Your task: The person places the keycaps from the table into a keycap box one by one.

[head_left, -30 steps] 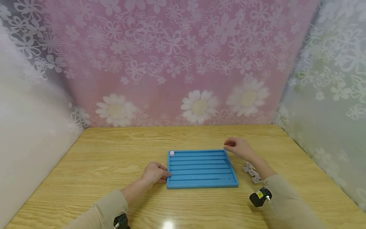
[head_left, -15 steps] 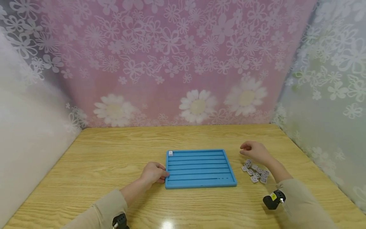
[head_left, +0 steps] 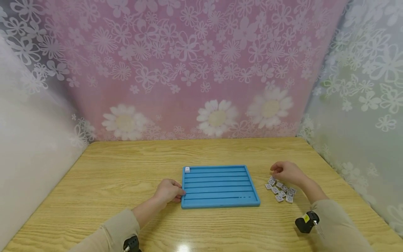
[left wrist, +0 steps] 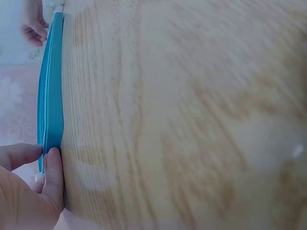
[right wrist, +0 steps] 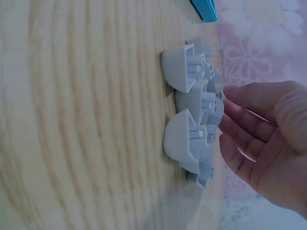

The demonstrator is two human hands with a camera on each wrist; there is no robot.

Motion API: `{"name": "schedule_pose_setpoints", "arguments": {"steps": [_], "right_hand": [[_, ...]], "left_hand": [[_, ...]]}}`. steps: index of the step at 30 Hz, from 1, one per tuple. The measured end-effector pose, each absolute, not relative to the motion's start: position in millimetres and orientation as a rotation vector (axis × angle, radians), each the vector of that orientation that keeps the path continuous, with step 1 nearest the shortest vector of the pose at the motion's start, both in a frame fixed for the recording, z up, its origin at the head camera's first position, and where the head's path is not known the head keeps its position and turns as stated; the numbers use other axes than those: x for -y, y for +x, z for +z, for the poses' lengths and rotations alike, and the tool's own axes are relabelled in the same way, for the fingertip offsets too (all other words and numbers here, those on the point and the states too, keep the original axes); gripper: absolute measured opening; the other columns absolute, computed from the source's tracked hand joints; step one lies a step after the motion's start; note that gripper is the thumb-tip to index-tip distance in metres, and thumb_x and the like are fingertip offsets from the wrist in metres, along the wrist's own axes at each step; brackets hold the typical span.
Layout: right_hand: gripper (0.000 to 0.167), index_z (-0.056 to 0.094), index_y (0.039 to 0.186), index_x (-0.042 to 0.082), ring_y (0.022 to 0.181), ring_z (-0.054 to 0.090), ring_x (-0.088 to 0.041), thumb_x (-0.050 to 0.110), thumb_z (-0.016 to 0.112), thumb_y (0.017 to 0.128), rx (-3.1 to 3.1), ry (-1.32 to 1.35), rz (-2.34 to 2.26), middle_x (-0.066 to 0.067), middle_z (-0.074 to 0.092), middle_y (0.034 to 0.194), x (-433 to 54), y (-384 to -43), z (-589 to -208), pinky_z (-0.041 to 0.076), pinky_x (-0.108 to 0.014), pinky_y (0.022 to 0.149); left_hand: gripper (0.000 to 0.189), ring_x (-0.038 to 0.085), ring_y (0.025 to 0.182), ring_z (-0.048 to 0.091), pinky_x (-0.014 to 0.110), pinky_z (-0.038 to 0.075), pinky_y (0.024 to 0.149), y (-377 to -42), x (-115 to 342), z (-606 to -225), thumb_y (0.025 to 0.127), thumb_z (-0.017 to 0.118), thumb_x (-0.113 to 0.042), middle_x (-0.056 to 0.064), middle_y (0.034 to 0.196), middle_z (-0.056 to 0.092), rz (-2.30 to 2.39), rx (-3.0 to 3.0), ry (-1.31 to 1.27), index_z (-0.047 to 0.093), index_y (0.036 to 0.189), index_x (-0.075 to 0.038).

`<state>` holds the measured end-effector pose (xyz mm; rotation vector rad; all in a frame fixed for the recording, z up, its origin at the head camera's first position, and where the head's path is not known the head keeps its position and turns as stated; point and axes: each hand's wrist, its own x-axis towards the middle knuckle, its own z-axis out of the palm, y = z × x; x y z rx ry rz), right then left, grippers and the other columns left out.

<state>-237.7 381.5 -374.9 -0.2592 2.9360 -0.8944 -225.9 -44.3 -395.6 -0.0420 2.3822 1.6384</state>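
Near the middle of the table lies a shallow blue tray (head_left: 217,192) with raised ridges running across it. A single white keycap (head_left: 187,169) sits in its far left corner. My left hand (head_left: 169,190) pinches the tray's left edge, thumb on the rim; the left wrist view shows the thumb and fingers on either side of the edge (left wrist: 53,129). Right of the tray, several white keycaps (head_left: 282,193) lie in a loose cluster, hollow sides up. My right hand (head_left: 289,173) hovers at the far side of this cluster, fingers loosely bent, fingertips close to the keycaps (right wrist: 192,100).
The wooden table (head_left: 135,157) extends around the tray and cluster. A pink flowered curtain (head_left: 201,70) hangs behind it, with pale covers at both sides. Each sleeve carries a black wrist camera, the right one (head_left: 306,222) just in front of the keycaps.
My right hand has moved from the tray's far right corner rightward and nearer to the keycap cluster, uncovering more of it. My left hand stays on the tray's edge.
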Motion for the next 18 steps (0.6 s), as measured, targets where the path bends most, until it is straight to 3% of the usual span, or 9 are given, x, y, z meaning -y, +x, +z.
{"name": "schedule_pose_setpoints", "arguments": {"steps": [18], "right_hand": [[0.029,0.059,0.106,-0.009,0.08,0.052,-0.02,-0.001,0.064,0.078,-2.805,-0.358,-0.926,-0.01,0.06,0.093,-385.8,-235.4,-376.5,0.048,-0.033,0.064]], "left_hand": [[0.017,0.018,0.063,0.058,0.032,0.057,0.059,-225.0,44.1,-394.8,0.077,0.067,0.004,0.013,0.075,0.058,1.636,-2.379,-0.047,0.06,0.091,0.009]]}}
